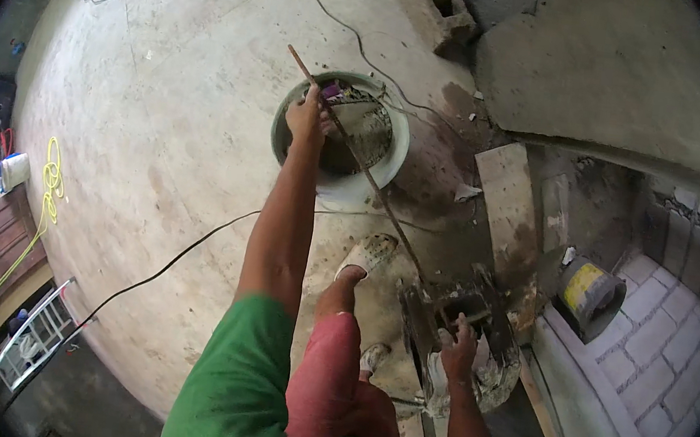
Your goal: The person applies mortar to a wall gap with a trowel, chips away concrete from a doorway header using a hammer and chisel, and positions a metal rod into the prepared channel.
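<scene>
My left hand [305, 117] is closed round the upper part of a long, rusty steel rod [364, 167], over a pale green basin [399, 151]. Wet grey mortar [368, 134] lies in the basin, with a purple object [331, 92] at its far side. The rod slants down to the right, toward a dark, mortar-caked box-like frame [418, 321]. Its lower end is hard to follow there. My right hand [460, 352] is at that frame, fingers curled; what they grip, if anything, cannot be made out. A mortar-smeared container [496, 378] sits right beside this hand.
A dark cable [191, 245] crosses the floor at left, and another cable [350, 29] runs behind the basin. To the right are a board [505, 197], a bucket [591, 298] on its side and a block wall [656, 340]. My feet stand between basin and frame.
</scene>
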A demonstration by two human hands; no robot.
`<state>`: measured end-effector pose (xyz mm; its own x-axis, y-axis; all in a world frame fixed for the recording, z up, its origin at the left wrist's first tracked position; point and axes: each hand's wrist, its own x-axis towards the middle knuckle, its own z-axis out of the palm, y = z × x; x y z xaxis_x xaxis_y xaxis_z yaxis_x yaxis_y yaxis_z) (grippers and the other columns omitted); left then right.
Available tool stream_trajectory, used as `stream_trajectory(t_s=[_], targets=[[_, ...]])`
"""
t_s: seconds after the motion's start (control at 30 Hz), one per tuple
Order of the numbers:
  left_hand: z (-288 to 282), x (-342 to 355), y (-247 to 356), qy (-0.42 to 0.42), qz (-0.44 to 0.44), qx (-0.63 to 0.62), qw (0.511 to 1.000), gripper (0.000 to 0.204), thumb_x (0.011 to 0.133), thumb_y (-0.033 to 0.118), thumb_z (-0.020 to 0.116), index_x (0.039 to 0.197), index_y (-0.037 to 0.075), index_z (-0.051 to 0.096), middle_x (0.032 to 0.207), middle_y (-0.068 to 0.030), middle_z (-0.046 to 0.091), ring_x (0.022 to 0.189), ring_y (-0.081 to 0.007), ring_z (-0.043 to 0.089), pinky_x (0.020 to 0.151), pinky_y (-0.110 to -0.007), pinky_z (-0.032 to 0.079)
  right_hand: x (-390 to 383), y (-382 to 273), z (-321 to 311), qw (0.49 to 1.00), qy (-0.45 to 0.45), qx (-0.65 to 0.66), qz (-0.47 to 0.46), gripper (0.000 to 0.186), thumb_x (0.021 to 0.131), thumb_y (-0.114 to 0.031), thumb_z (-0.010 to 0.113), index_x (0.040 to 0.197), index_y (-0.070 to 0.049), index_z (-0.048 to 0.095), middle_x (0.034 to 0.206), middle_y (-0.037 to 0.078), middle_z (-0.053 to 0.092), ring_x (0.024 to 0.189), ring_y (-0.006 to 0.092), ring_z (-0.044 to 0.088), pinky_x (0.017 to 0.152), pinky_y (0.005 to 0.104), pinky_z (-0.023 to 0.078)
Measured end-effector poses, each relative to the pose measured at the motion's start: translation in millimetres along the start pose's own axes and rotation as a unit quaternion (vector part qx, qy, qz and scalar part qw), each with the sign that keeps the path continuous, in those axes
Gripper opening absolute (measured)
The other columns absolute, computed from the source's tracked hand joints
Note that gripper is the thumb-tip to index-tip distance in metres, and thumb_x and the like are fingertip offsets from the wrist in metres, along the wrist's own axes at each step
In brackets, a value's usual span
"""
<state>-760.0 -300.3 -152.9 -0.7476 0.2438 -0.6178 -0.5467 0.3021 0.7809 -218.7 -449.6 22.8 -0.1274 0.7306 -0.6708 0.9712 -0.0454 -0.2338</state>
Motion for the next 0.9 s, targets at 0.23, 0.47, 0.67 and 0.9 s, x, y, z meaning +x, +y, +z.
stream_trajectory(t_s=[0.23, 0.47, 0.67, 0.9], targets=[[-156, -168, -95, 0.008, 0.164, 0.286, 0.944, 0.040, 0.085, 0.028, 0.068, 0.104, -0.006, 0.061, 0.098, -0.0202, 0.067, 0.090, -0.0296, 0.064, 0.082, -0.039, 0.049, -89, 62, -41, 0.978, 0.083, 0.190, 0.012, 0.048, 0.096, -0.025, 0.055, 0.136, 0.001, 0.047, 0.134, 0.021, 0.052, 0.122, 0.0366, 0.052, 0.096, 0.0449, 0.047], [-442, -395, -208, -0.109, -0.088, 0.417, 0.898, 0.040, 0.081, 0.031, 0.071, 0.107, 0.002, 0.061, 0.084, -0.0178, 0.067, 0.067, -0.0268, 0.066, 0.061, -0.039, 0.051, -241, 93, -47, 0.978, 0.064, 0.186, -0.074, 0.037, 0.097, -0.023, 0.053, 0.122, 0.003, 0.059, 0.101, 0.020, 0.067, 0.097, 0.0288, 0.066, 0.085, 0.0382, 0.050], [-656, -611, -269, -0.083, 0.094, 0.628, 0.768, 0.025, 0.087, 0.024, 0.054, 0.084, 0.005, 0.070, 0.088, -0.0223, 0.067, 0.073, -0.0413, 0.065, 0.066, -0.050, 0.052, -337, 91, -37, 0.970, 0.015, 0.135, -0.200, 0.036, 0.096, -0.028, 0.055, 0.119, -0.001, 0.061, 0.108, 0.020, 0.066, 0.102, 0.0333, 0.064, 0.085, 0.0385, 0.049], [-757, -730, -318, 0.097, 0.074, 0.415, 0.901, 0.036, 0.088, 0.028, 0.049, 0.108, 0.002, 0.064, 0.105, -0.0249, 0.065, 0.100, -0.0431, 0.060, 0.087, -0.050, 0.047, -449, 92, 13, 0.930, 0.042, 0.051, -0.361, 0.031, 0.093, -0.022, 0.056, 0.110, 0.002, 0.064, 0.095, 0.019, 0.068, 0.088, 0.0308, 0.066, 0.080, 0.0388, 0.050]])
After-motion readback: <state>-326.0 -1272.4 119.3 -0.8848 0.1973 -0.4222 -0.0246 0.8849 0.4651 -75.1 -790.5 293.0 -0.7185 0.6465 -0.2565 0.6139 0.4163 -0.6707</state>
